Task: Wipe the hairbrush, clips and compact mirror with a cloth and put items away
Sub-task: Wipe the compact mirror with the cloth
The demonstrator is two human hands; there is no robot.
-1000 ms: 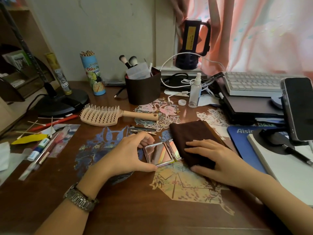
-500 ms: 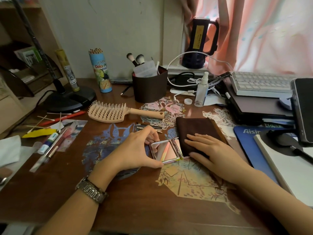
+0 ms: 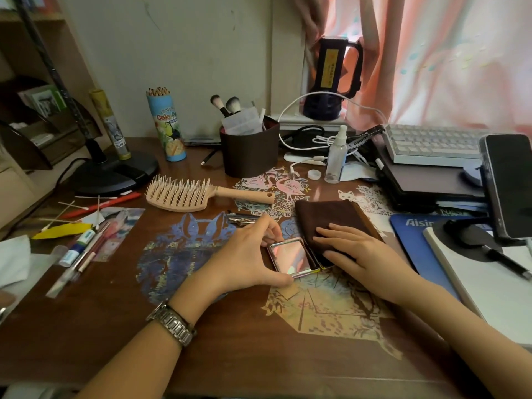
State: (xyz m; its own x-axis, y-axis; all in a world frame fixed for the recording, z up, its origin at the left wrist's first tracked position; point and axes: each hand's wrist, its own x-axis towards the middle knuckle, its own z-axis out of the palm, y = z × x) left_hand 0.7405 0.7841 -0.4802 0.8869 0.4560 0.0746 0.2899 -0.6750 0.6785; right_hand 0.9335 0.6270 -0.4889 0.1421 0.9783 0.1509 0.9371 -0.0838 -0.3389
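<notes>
An open compact mirror (image 3: 290, 256) lies flat on the wooden desk (image 3: 115, 326). My left hand (image 3: 244, 254) grips its left half between thumb and fingers. My right hand (image 3: 354, 251) presses a dark brown cloth (image 3: 325, 217) flat onto the mirror's right half, which is mostly hidden under the cloth. A beige hairbrush (image 3: 187, 194) lies bristles up behind my left hand. Silver hair clips (image 3: 240, 220) lie just behind my left fingers, partly hidden.
A brown cup with makeup brushes (image 3: 249, 151), a small spray bottle (image 3: 335, 158) and a pencil tube (image 3: 167, 125) stand at the back. A lamp base (image 3: 115, 171) and loose pens (image 3: 83, 249) are left. A keyboard (image 3: 431, 145), phone on stand (image 3: 509, 182) and notebook (image 3: 489, 283) crowd the right.
The cloth under my right hand has slid left across the mirror's right half, covering more of it. My left hand has kept its hold on the left half.
</notes>
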